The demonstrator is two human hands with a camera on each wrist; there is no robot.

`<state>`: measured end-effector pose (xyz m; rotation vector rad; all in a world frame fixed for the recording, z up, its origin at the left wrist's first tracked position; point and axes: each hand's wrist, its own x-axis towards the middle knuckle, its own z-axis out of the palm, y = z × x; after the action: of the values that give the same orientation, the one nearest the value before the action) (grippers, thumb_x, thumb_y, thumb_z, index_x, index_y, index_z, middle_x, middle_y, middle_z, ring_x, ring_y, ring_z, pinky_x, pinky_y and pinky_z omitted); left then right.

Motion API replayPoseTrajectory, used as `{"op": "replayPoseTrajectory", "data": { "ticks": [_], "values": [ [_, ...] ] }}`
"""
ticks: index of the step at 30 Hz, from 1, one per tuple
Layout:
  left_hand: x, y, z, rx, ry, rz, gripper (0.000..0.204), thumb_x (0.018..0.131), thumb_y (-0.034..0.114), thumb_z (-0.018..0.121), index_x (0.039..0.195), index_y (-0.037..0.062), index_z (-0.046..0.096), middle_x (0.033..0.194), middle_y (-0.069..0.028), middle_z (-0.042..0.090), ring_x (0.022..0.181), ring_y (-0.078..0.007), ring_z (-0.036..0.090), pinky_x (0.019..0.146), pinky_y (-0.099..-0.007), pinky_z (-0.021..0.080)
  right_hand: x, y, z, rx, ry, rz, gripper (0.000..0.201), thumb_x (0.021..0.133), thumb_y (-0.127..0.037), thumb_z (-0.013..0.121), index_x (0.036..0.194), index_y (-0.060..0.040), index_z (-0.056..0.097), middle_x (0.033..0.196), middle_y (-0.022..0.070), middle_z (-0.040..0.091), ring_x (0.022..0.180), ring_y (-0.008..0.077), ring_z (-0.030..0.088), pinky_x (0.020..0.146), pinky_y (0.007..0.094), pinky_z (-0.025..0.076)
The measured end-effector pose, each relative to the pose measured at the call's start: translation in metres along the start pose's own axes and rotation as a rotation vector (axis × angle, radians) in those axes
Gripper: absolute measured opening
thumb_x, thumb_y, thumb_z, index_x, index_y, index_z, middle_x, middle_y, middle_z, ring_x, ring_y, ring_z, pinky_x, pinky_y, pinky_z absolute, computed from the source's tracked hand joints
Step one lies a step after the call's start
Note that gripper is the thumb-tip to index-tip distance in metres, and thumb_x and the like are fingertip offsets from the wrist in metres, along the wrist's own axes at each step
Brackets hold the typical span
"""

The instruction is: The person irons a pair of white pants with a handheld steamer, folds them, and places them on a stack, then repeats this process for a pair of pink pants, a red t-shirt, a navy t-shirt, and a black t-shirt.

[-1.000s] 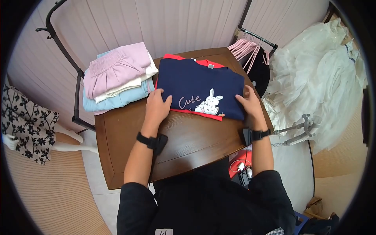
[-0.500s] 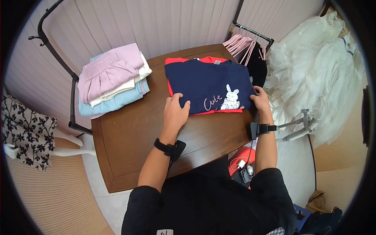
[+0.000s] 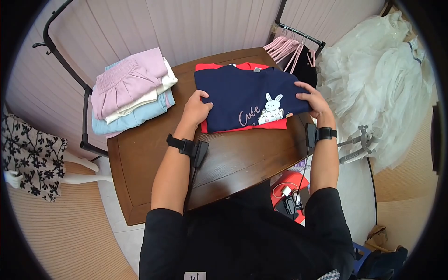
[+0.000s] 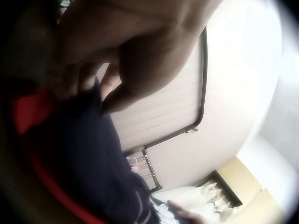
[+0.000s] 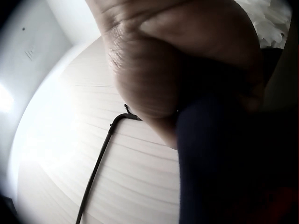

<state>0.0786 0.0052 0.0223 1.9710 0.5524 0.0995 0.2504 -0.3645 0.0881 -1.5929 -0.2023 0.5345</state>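
A folded navy shirt (image 3: pixel 238 93) with a white rabbit print and the word "Cute" lies over a red garment (image 3: pixel 276 125), whose edges show at the top and bottom. My left hand (image 3: pixel 196 110) pinches the navy shirt's left edge between thumb and fingers. In the left wrist view, the dark cloth (image 4: pixel 88 144) runs up into that grip. At the opposite edge, my right hand (image 3: pixel 317 101) grips the shirt with fingers over the top, and that side bulges upward. The right wrist view shows navy cloth (image 5: pixel 198 140) right at the thumb; the other fingertips are in shadow.
A pile of folded clothes (image 3: pixel 133 88), with pink on top of white and light blue, sits on the brown table's (image 3: pixel 224 168) left side. Pink hangers (image 3: pixel 285 49) hang from a black rack behind. White gowns (image 3: pixel 373 88) stand to the right, a skirted mannequin (image 3: pixel 35 154) to the left.
The navy shirt shifted right, then slightly back left and away from me. My left hand moved up its left edge. My right hand now has its fingers over the right edge, which has risen.
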Motion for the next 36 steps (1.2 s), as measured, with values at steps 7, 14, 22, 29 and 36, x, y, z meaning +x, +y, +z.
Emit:
{"op": "replayPoseTrajectory", "data": {
  "ticks": [7, 14, 22, 29, 36],
  "values": [
    [-0.029, 0.010, 0.007, 0.051, -0.007, -0.045, 0.067, 0.082, 0.013, 0.071, 0.137, -0.0014, 0.036, 0.117, -0.0263, 0.060, 0.104, -0.0282, 0.064, 0.089, -0.0342, 0.052, -0.005, -0.015, 0.010, 0.157, -0.102, -0.042, 0.042, 0.084, 0.005, 0.060, 0.125, -0.0007, 0.057, 0.113, 0.0103, 0.062, 0.090, 0.0160, 0.065, 0.082, 0.0286, 0.056],
    [-0.047, 0.036, 0.004, -0.856, -0.033, -0.041, 0.039, 0.082, -0.001, 0.059, 0.120, 0.0044, 0.051, 0.104, -0.0114, 0.060, 0.094, -0.0226, 0.062, 0.077, -0.0420, 0.053, 0.002, 0.001, -0.004, 0.066, -0.080, 0.050, 0.045, 0.084, 0.007, 0.054, 0.128, 0.0008, 0.055, 0.114, 0.0133, 0.062, 0.092, 0.0177, 0.067, 0.082, 0.0283, 0.057],
    [0.017, 0.064, -0.028, -1.062, 0.069, 0.193, 0.024, 0.078, -0.001, 0.053, 0.097, 0.0053, 0.066, 0.092, -0.0059, 0.061, 0.081, -0.0175, 0.060, 0.063, -0.0312, 0.049, 0.025, -0.050, 0.013, 0.095, -0.012, -0.171, 0.050, 0.082, 0.009, 0.051, 0.130, 0.0005, 0.057, 0.120, 0.0128, 0.060, 0.097, 0.0187, 0.064, 0.083, 0.0290, 0.055],
    [-0.014, 0.060, -0.046, -0.922, 0.110, 0.390, 0.022, 0.079, -0.006, 0.051, 0.094, -0.0009, 0.065, 0.094, -0.0067, 0.062, 0.086, -0.0145, 0.058, 0.076, -0.0262, 0.049, -0.020, -0.046, 0.031, 0.139, 0.050, -0.435, 0.050, 0.082, 0.008, 0.053, 0.132, -0.0001, 0.057, 0.132, 0.0119, 0.055, 0.112, 0.0193, 0.059, 0.094, 0.0291, 0.050],
    [-0.052, -0.034, -0.010, -0.906, 0.036, -0.011, 0.032, 0.077, -0.013, 0.050, 0.105, -0.0013, 0.063, 0.098, -0.0101, 0.062, 0.085, -0.0164, 0.060, 0.074, -0.0268, 0.051, -0.030, 0.059, 0.015, 0.122, -0.031, 0.027, 0.048, 0.082, 0.010, 0.052, 0.128, 0.0013, 0.058, 0.126, 0.0109, 0.058, 0.110, 0.0195, 0.059, 0.094, 0.0310, 0.050]
  ]
}}
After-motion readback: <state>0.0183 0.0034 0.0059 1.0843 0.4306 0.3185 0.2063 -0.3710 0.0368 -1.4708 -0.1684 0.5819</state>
